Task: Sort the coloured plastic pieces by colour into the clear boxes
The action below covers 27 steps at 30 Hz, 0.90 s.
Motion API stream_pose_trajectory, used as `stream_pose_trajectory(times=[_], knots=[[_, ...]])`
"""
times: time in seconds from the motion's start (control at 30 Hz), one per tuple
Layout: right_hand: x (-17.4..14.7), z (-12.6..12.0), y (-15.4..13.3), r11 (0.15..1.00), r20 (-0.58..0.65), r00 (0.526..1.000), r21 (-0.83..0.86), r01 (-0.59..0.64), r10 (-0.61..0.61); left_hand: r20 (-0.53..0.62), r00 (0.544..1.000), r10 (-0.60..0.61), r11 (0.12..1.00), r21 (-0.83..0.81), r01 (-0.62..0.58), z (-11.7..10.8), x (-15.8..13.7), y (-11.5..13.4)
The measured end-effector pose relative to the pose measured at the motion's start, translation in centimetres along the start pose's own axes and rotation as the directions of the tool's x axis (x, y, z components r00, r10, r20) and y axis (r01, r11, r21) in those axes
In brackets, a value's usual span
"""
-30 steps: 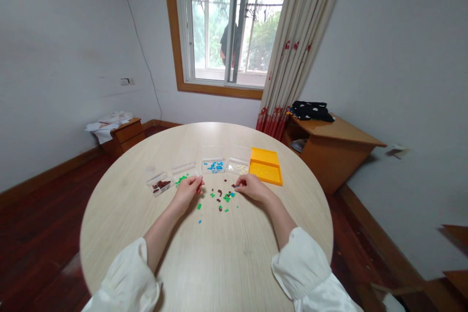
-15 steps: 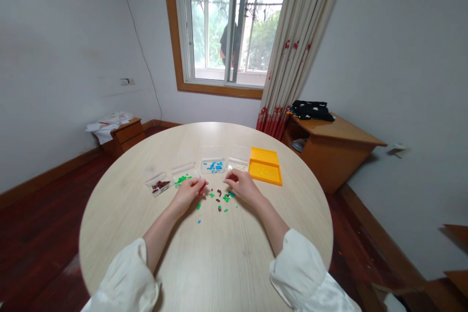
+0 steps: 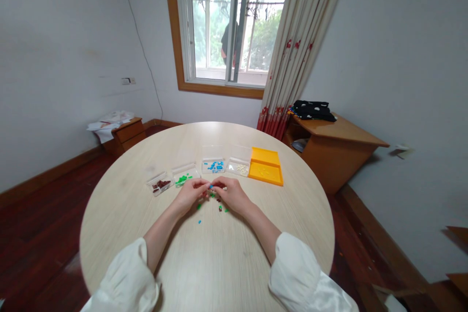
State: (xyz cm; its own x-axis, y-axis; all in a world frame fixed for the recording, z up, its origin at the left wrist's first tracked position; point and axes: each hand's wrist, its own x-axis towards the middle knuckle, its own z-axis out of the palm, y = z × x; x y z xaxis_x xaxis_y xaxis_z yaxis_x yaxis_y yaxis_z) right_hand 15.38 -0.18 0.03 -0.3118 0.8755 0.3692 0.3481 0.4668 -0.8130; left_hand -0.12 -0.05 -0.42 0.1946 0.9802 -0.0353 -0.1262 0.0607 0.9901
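My left hand (image 3: 190, 195) and my right hand (image 3: 231, 195) meet above the middle of the round table, fingertips pinched together. Between them shows a small blue toy brick (image 3: 211, 186), which both hands seem to grip; what else the fingers hide I cannot make out. Under and just in front of the hands lie loose little bricks: a green brick (image 3: 199, 207), a brown brick (image 3: 220, 209) and several more, partly covered by my right hand. Closer to me, a single blue brick (image 3: 199, 222) lies apart.
Beyond my hands stand open clear boxes in an arc: one with brown bricks (image 3: 161, 186), one with green bricks (image 3: 182, 180), one with blue bricks (image 3: 219, 166), one with whitish bricks (image 3: 241, 169). An open yellow case (image 3: 281, 178) sits at their right on the table (image 3: 197, 268).
My right hand has moved left and its fingertips now meet those of my left hand, with a blue brick showing between them. My left hand has stayed nearly in place.
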Motion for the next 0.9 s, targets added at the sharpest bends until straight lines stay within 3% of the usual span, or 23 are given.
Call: stream_pose_trajectory(times=[0.3,0.9], knots=[[0.24,0.35,0.63,1.0,-0.057,0.998,0.022,0.012,-0.011,-0.066,0.997,0.036,0.999,-0.001,-0.036,0.08,0.03,0.16],[0.15,0.74,0.76,0.995,-0.027,0.999,0.1,-0.014,0.017,-0.098,0.993,0.065,0.998,-0.021,-0.067,0.2,-0.13,0.62]])
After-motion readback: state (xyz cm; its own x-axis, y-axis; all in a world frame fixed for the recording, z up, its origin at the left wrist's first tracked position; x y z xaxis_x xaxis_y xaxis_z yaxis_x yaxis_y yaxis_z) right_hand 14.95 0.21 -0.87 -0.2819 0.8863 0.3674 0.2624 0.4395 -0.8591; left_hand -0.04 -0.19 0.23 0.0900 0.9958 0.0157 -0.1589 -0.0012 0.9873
